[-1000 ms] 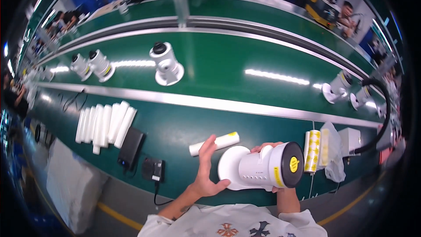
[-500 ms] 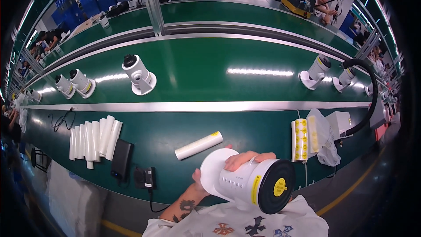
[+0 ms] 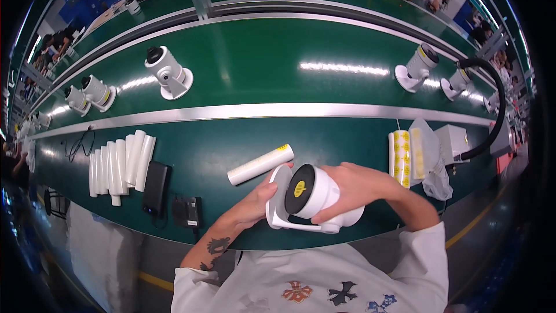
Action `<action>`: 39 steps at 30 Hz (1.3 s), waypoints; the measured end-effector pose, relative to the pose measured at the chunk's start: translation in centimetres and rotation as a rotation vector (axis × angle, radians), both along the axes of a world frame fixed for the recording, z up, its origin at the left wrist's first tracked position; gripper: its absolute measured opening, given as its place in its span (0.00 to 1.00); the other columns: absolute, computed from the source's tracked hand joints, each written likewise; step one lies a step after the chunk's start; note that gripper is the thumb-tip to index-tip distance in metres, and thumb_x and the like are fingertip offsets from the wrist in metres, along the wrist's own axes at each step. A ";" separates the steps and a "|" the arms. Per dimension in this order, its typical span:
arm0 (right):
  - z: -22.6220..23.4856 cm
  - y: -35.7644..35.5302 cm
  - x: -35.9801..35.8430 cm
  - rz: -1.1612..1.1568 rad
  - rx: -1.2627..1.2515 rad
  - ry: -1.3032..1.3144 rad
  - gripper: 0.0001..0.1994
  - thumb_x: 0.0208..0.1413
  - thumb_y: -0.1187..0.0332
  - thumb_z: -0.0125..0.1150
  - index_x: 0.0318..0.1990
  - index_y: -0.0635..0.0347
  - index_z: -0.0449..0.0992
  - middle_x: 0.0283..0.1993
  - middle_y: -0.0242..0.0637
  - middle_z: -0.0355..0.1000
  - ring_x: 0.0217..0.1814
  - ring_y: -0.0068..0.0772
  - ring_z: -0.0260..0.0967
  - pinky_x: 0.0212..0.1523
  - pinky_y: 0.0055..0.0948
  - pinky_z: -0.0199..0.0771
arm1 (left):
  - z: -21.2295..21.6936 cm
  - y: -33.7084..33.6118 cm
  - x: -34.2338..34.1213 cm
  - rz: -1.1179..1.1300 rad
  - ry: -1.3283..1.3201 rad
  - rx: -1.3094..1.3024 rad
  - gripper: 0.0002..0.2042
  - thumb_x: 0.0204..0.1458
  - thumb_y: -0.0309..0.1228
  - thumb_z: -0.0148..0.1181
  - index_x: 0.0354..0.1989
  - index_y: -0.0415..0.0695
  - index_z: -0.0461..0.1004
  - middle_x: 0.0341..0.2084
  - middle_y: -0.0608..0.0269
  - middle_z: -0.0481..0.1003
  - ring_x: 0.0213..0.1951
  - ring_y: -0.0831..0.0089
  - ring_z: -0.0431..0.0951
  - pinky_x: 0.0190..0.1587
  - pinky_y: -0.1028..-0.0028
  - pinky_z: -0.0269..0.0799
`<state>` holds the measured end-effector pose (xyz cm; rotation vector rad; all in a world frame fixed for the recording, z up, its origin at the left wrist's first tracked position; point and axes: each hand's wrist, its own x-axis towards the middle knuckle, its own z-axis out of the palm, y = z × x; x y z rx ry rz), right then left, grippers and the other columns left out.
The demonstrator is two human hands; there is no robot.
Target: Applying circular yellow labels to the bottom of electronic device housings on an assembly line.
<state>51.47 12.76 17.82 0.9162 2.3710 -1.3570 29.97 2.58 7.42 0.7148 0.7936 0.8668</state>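
Close in front of me I hold a white cylindrical camera-like device (image 3: 321,192) on a hinged bracket. Its black end cap carries a round yellow sticker and points left, toward the bracket's round base plate (image 3: 277,197). My left hand (image 3: 258,206) grips the edge of that plate, thumb on its near face. Around the cylinder's body wraps my right hand (image 3: 353,188), its fingertips partly hidden behind the device. Just beyond my left hand, a white roll with a yellow-marked end (image 3: 260,164) lies slantwise on the green bench (image 3: 202,139).
Several white rolls (image 3: 119,162) lie at left, beside a black power bank (image 3: 156,188) and a small black box (image 3: 187,211). A yellow sticker roll (image 3: 401,159), plastic bag (image 3: 431,168) and black hose (image 3: 498,104) are at right. Similar devices (image 3: 168,75) stand on the conveyor behind.
The device has turned: its black cap has swung from the right to face left near the base plate. My right hand has come into fuller view around the body; the head view has tilted down.
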 end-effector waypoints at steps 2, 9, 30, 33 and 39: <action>-0.3 0.6 -0.7 0.094 0.070 -0.132 0.43 0.32 0.32 0.66 0.40 0.71 0.76 0.36 0.54 0.77 0.37 0.51 0.78 0.38 0.39 0.77 | -0.3 0.6 -0.1 -0.033 0.017 0.016 0.47 0.52 0.64 0.48 0.71 0.45 0.41 0.62 0.56 0.58 0.63 0.64 0.59 0.64 0.66 0.54; -0.7 1.4 -0.6 0.196 0.217 -0.294 0.42 0.33 0.31 0.64 0.35 0.72 0.76 0.26 0.52 0.76 0.29 0.50 0.77 0.36 0.38 0.77 | 1.5 2.5 1.1 -0.068 0.295 0.119 0.43 0.52 0.53 0.58 0.71 0.51 0.43 0.54 0.46 0.63 0.53 0.63 0.67 0.57 0.65 0.63; 0.7 14.7 -3.6 -0.407 0.897 0.319 0.40 0.31 0.55 0.71 0.53 0.72 0.64 0.32 0.54 0.75 0.36 0.53 0.75 0.41 0.41 0.75 | -2.0 2.7 -5.1 0.269 1.285 0.727 0.38 0.35 0.40 0.75 0.57 0.41 0.67 0.49 0.47 0.67 0.52 0.52 0.67 0.55 0.61 0.63; -0.8 20.6 -6.5 -0.348 0.870 0.182 0.39 0.31 0.56 0.71 0.52 0.70 0.66 0.33 0.52 0.76 0.37 0.52 0.75 0.42 0.41 0.75 | -3.1 2.2 -4.9 0.189 1.505 0.799 0.28 0.37 0.39 0.73 0.50 0.46 0.74 0.41 0.53 0.71 0.45 0.55 0.69 0.49 0.60 0.65; -5.0 25.4 -10.4 -0.537 0.841 0.294 0.43 0.29 0.45 0.76 0.50 0.66 0.67 0.46 0.56 0.73 0.50 0.55 0.72 0.50 0.45 0.74 | -3.8 2.4 -4.6 0.318 1.412 0.746 0.21 0.43 0.33 0.69 0.47 0.44 0.76 0.37 0.54 0.73 0.41 0.55 0.73 0.45 0.60 0.69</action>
